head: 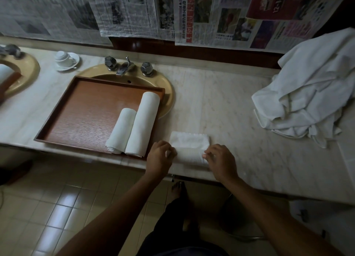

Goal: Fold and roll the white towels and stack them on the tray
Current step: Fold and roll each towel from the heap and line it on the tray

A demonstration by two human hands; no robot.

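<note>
1. Two rolls [132,127] already lie side by side on the tray [80,109], at its right edge.
2. A third towel [189,143] lies folded on the counter [226,105] just right of the tray, its near end part-rolled.
3. Left hand [159,156] and right hand [219,159] curl their fingers over the roll's two ends.
4. It looks soft, light and apt to loosen; hold both ends evenly.
5. The unfolded heap [307,94] sits far right; a cup [64,58] and tap [124,67] stand beyond the tray, clear of the work.

Dim, soft focus; bowed edges
</note>
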